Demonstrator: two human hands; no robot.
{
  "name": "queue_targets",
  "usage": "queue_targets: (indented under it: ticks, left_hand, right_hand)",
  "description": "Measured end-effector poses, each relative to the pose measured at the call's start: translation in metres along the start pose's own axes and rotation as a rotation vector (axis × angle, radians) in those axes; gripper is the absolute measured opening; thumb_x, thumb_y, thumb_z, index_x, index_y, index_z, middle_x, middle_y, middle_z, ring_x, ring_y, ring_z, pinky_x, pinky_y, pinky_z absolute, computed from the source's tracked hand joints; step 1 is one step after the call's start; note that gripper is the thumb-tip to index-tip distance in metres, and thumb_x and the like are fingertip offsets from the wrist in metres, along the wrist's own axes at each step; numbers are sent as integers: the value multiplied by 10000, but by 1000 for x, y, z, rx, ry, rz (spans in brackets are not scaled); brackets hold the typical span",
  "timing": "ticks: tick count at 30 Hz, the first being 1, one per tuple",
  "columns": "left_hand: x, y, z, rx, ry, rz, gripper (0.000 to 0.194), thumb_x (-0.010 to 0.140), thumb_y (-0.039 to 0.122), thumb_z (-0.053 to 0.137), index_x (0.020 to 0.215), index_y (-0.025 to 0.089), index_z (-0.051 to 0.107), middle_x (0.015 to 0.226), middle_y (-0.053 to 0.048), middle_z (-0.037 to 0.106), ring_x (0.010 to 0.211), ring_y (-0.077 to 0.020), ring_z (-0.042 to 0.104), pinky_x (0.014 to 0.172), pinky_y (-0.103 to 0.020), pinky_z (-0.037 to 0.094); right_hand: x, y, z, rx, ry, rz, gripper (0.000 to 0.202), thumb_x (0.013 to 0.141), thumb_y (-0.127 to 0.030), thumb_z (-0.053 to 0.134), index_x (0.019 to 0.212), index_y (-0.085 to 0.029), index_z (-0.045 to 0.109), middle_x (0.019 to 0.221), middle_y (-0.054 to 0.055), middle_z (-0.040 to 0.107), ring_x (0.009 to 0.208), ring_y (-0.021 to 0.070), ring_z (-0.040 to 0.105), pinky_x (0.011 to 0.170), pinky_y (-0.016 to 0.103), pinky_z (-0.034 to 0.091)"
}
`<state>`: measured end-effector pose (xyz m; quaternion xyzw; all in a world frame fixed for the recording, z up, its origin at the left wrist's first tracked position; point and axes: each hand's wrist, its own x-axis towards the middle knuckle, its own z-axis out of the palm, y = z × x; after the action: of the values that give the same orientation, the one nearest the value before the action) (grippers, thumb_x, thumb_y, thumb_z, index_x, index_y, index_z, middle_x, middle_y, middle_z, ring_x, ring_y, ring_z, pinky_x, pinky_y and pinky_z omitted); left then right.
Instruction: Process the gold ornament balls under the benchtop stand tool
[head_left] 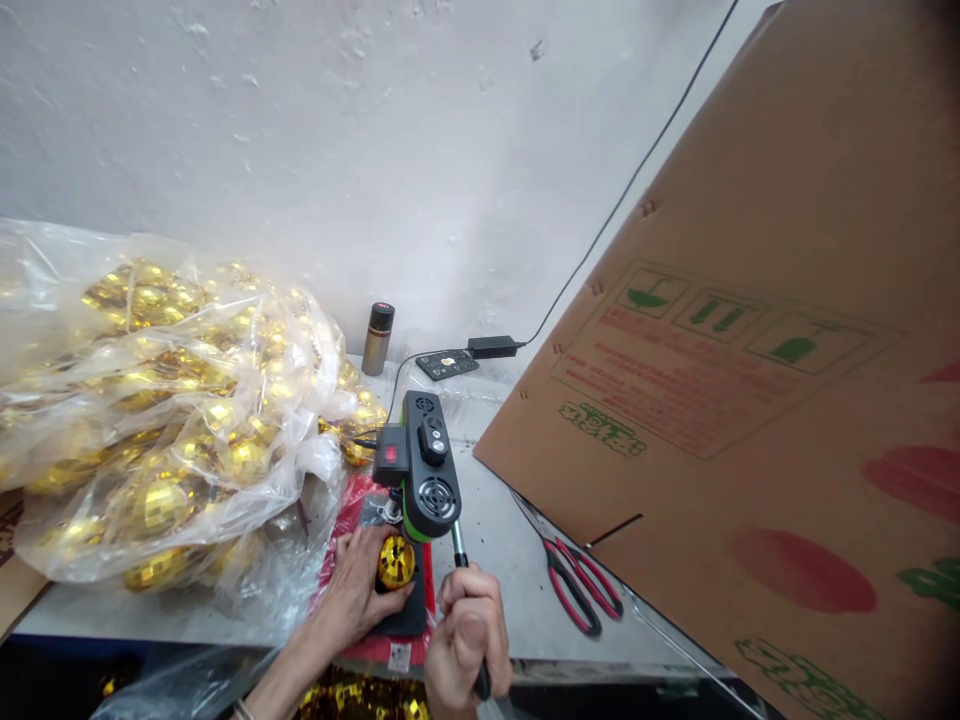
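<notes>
My left hand point(358, 582) is closed around a small gold mirrored ball point(396, 563), thumb below it and fingers on its far left side. The ball is at the lower front of a black and green bench device point(431, 470) with round vents, above its dark base plate point(403, 622). My right hand point(466, 632) is wrapped round the black grip of a metal lever point(459, 543) beside the device. Whether the ball touches the device's head cannot be made out. A red plastic sheet point(330, 570) lies beneath the base.
To the left bulges a clear plastic bag point(202, 380) of gold balls. Red-handled scissors point(574, 585) lie right of the lever, beside a large cardboard box point(720, 420). A dark-capped can point(378, 338), black remote point(448, 364) and power adapter point(493, 347) are near the wall.
</notes>
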<state>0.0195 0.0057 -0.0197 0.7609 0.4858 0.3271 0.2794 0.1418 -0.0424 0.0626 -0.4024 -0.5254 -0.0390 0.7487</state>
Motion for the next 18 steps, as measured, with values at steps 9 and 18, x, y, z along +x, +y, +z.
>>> queue_targets:
  ticks: [9, 18]
  left_hand:
    - [2, 1, 1, -4, 10, -11, 539, 777, 264, 794, 1294, 224, 643, 1162, -111, 768, 1120, -379, 704, 1015, -543, 500]
    - [3, 5, -4, 9, -4, 12, 523, 793, 247, 767, 1299, 204, 643, 1171, -120, 763, 1117, -371, 716, 1015, -540, 508]
  right_hand:
    - [-6, 1, -1, 35, -37, 73, 410, 1145, -302, 382, 750, -234, 464, 755, -47, 505, 657, 125, 484, 770, 315, 476]
    - [-8, 4, 1, 59, -32, 90, 425, 1156, -318, 374, 750, -233, 469, 743, -52, 487, 647, 120, 480, 763, 299, 483]
